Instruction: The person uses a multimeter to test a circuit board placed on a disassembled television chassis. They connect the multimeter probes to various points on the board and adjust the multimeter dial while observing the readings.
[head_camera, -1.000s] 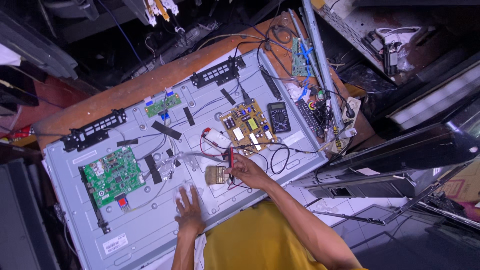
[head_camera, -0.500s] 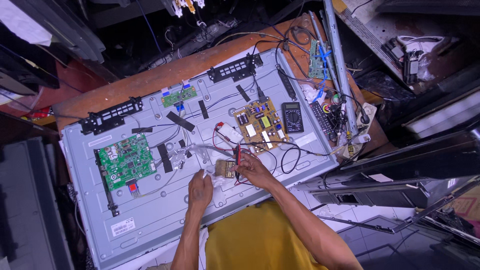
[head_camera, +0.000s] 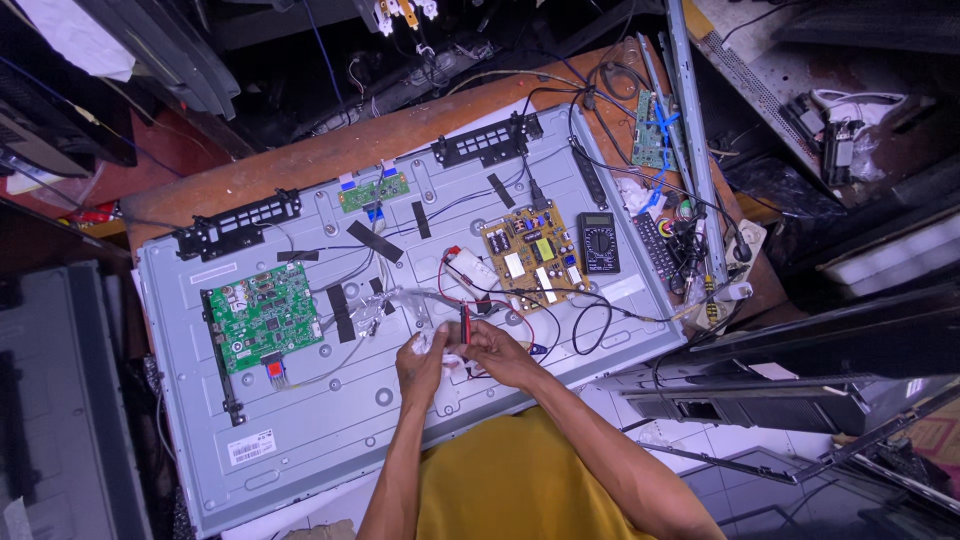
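Bringing my left hand off the grey back panel to meet my right hand, I now pinch a small white piece in both grips, near the tabletop's front edge, beside the red probe.

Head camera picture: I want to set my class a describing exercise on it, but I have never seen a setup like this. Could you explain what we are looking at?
The view comes from a camera on a person's head, looking straight down, so the two bare arms rising from the bottom edge are that person's own. They work over the opened metal back of a flat television lying on a wooden bench. Mounted on it are a green circuit board on the left and a yellowish circuit board towards the right, linked by wires. A dark handheld meter lies beside the yellowish board. The left hand and right hand meet near the middle, together holding a slim red and black probe and something small and pale, too small to identify.
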